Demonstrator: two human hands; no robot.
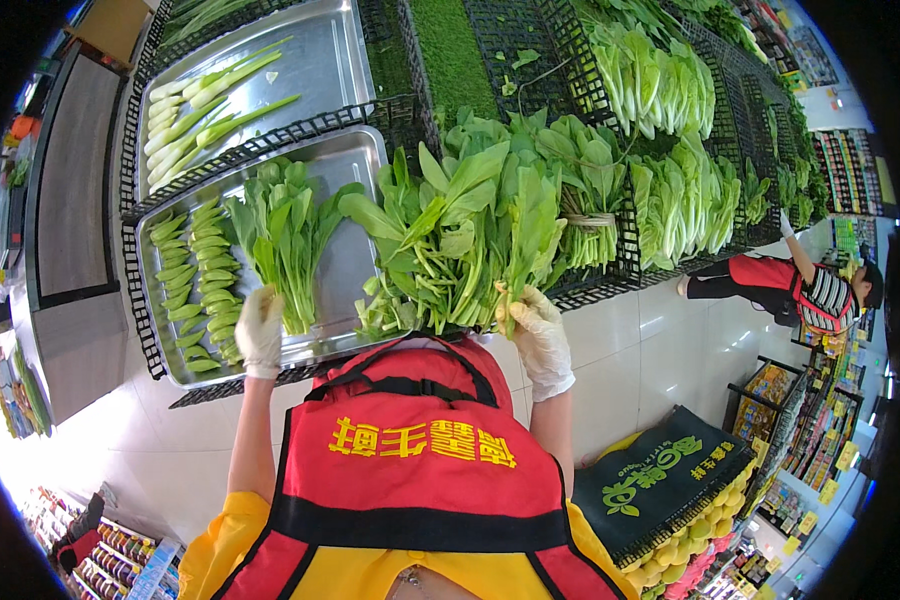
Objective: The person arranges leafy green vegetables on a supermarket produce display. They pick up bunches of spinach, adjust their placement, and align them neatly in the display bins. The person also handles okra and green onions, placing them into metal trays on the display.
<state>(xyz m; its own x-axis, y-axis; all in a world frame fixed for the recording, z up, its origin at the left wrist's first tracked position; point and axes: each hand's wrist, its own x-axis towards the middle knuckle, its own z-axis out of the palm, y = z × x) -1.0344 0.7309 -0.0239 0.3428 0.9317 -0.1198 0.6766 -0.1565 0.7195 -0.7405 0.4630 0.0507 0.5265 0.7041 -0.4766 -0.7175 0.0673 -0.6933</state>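
My right hand (544,337), in a thin whitish glove, pinches the lower stem of an upright leafy green stalk (529,225). Beside that stalk is a loose heap of leafy greens (450,225), with cut stems towards me. My left hand (259,334), also gloved, is over the near metal tray (341,259), its fingers curled and partly hidden. Just right of it lies a row of leafy greens (285,240), stems pointing towards me; whether my fingers touch them is unclear. Green pod-like vegetables (217,281) lie in two rows at the tray's left.
Black plastic lattice dividers (270,146) edge the trays. Behind stands a metal tray (319,60) with pale-stemmed stalks (195,120). Tied greens (589,225) and pale leafy cabbages (682,202) are to the right. Further right, a person (795,292) reaches towards the shelf.
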